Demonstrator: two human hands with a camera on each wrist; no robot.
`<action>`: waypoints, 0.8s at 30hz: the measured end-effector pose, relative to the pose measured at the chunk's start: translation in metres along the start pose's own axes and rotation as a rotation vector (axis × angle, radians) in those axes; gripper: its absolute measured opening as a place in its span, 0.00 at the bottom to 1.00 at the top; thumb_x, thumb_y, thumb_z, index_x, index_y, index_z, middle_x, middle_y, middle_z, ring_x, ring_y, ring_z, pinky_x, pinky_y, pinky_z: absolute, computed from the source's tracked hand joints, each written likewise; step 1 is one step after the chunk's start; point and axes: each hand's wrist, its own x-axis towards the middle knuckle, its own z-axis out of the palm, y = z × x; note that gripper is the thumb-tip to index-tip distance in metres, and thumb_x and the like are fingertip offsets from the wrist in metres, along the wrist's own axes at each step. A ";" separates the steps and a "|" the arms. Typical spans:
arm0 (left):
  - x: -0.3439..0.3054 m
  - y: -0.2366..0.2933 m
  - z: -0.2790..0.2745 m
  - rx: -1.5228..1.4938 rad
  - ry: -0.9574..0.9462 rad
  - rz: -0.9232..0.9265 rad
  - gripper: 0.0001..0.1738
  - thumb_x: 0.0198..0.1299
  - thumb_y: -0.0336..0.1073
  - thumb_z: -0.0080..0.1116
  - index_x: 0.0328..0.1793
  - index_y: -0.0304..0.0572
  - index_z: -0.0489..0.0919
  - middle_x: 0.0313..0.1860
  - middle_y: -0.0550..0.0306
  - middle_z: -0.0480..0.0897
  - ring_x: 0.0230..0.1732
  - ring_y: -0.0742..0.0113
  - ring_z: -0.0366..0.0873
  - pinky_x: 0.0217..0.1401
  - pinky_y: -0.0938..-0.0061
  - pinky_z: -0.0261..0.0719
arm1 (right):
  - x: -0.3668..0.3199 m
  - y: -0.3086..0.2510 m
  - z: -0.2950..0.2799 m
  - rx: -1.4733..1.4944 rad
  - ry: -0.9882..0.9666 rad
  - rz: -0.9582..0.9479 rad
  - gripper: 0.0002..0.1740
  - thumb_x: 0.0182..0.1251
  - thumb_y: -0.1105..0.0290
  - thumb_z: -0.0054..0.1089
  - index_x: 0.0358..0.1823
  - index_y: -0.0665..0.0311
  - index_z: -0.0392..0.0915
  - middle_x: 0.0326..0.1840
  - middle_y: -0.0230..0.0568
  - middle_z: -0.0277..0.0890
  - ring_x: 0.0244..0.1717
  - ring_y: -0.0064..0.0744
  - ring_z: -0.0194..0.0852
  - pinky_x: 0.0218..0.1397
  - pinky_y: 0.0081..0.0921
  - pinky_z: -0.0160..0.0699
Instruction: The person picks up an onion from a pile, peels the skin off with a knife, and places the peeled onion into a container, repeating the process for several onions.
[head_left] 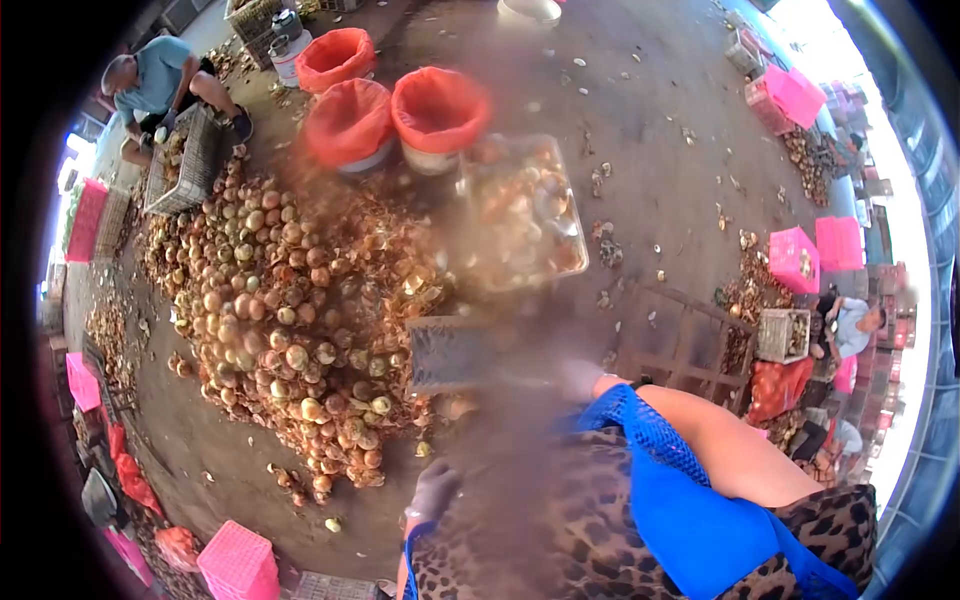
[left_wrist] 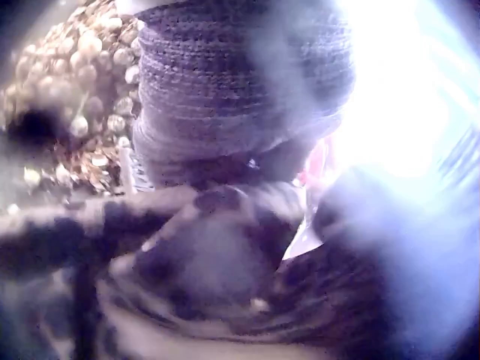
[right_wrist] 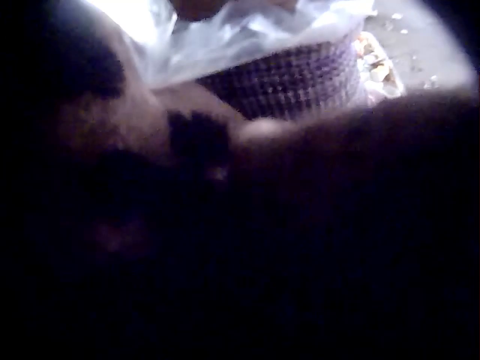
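Observation:
In the head view my gloved left hand (head_left: 435, 490) is low beside the leopard-print clothing (head_left: 500, 550), its fingers loose with no object showing in them. My right hand (head_left: 578, 382), pale and blurred by a smear on the lens, is at the right end of a grey ribbed slab (head_left: 455, 355); I cannot tell whether it grips anything. Left of the slab spreads a big heap of onions (head_left: 270, 310) with loose skins. A purple-grey ribbed band (left_wrist: 240, 90) fills the upper left wrist view. Whitish film (right_wrist: 247, 41) lies over a similar band (right_wrist: 300, 79) in the dark right wrist view.
A clear tub (head_left: 585, 255) of pale pieces stands beyond the slab. Red-lined buckets (head_left: 440, 105) stand behind the heap. A person (head_left: 165, 75) bends over a crate (head_left: 190, 165) at far left. Pink crates (head_left: 795, 260) and other seated people line the right side.

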 end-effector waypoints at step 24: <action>-0.013 0.253 0.073 0.231 -0.050 -0.387 0.12 0.59 0.36 0.60 0.46 0.36 0.80 0.35 0.57 0.82 0.35 0.71 0.79 0.39 0.76 0.77 | -0.190 0.245 -0.138 1.386 -0.098 0.721 0.15 0.64 0.67 0.57 0.46 0.70 0.77 0.41 0.38 0.80 0.40 0.28 0.74 0.45 0.31 0.74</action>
